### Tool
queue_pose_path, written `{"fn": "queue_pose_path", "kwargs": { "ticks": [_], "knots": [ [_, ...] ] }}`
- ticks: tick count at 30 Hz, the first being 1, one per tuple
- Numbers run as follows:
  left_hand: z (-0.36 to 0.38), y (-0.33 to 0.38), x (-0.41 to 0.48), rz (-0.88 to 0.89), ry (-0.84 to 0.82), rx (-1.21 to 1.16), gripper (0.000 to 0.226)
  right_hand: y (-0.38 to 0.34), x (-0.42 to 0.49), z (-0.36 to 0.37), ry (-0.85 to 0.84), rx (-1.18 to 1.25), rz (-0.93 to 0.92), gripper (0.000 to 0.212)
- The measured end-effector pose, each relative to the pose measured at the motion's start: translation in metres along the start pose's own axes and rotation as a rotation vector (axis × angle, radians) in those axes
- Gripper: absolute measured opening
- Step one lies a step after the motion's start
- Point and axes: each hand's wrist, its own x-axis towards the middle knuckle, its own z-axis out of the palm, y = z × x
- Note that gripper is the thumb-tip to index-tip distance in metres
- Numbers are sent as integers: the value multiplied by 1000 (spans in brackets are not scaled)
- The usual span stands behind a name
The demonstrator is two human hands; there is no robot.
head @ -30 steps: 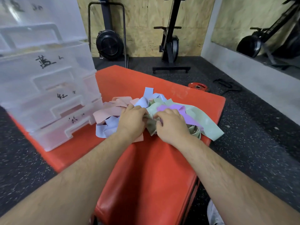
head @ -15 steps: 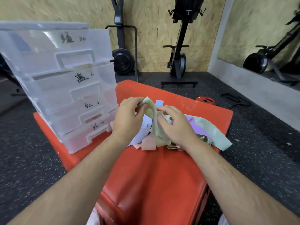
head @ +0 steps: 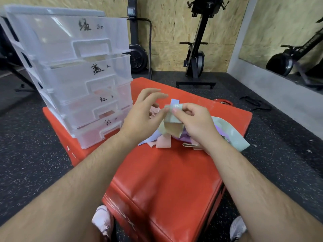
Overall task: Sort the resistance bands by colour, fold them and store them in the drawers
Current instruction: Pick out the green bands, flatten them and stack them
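The right hand (head: 194, 124) pinched the folded top of a pale green band (head: 172, 124) between thumb and fingertips and held it lifted above the red padded surface (head: 167, 180). The left hand (head: 145, 112), at nine o'clock of that band, had its fingers loosely spread and apart from the thumb, and only the thumb tip met the fold's edge. Under both hands, a little past the middle of the surface toward one o'clock, lay the pile of other bands: a pink band (head: 163, 144) and a pale blue band (head: 148, 140) stuck out at six and seven o'clock, and a purple band (head: 185, 136) lay just under the right palm. A long green strip (head: 236, 137) trailed off toward three o'clock to the surface's edge; whether it belonged to the held band I could not tell. The clear drawer unit (head: 83, 75) stood on the surface's corner at ten o'clock, four drawers stacked, each front marked in black handwriting, all pushed in. Two light shoes (head: 102, 222) showed on the speckled floor (head: 26, 154) at six o'clock.
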Motion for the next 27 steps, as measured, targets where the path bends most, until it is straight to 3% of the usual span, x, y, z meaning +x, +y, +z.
{"fn": "queue_pose_path", "kwargs": {
  "ticks": [2,5,8,11,13,15,17,19,21,24,27],
  "knots": [
    [-1,6,-5,80,-94,4,27,-6,-4,-2,10,139,92,21],
    [-1,9,-8,113,-161,52,35,-7,-8,-6,-30,232,189,17],
    [1,7,-8,125,-67,89,22,-8,-11,-10,-116,280,269,33],
    [1,5,-7,125,-27,129,12,-10,-12,-11,-58,250,298,48],
    [1,3,-7,129,-22,161,15,-9,-13,-13,99,140,208,50],
    [0,1,-7,123,-31,167,16,-7,-16,-16,177,13,4,43],
    [-1,-2,-8,113,-39,165,16,-8,-21,-15,54,-39,-133,27],
    [-2,-3,-10,108,-51,145,16,-4,-23,-12,-54,-131,-165,23],
    [-2,-1,-12,74,-64,116,15,1,-24,-7,-39,-189,-192,14],
    [-5,5,-13,-124,-39,36,15,3,-24,0,66,-171,-227,9],
    [-9,15,-14,-422,-115,-306,28,1,-25,5,147,-260,-356,6]
  ]
}}
